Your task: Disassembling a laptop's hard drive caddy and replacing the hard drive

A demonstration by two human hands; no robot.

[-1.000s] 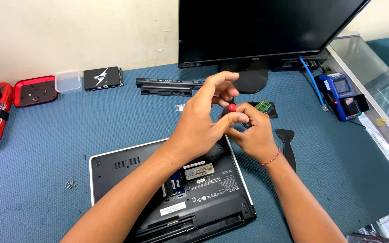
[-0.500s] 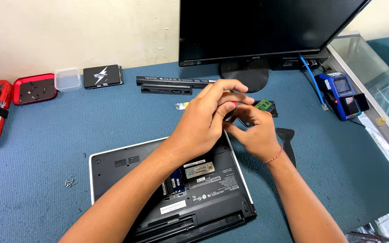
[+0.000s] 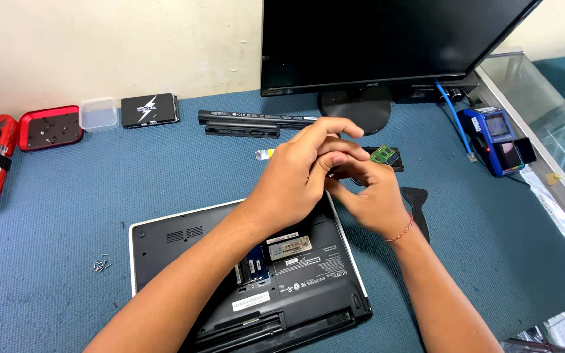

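Head view, and both hands are bunched together at centre frame: the left hand (image 3: pixel 295 180) curls its fingers over the right hand (image 3: pixel 371 199), pinching something small between them that stays hidden, so I cannot tell what it is. Just below them the laptop (image 3: pixel 243 274) lies bottom up with a cover off and its slots bared, the long black battery (image 3: pixel 250 122) already out and lying at upper centre by the monitor (image 3: pixel 387 39). A green memory stick (image 3: pixel 385 155) sits right behind the fingertips and loose screws (image 3: pixel 102 265) wait at lower left, so by my reckoning the opening-up is done and refitting remains.
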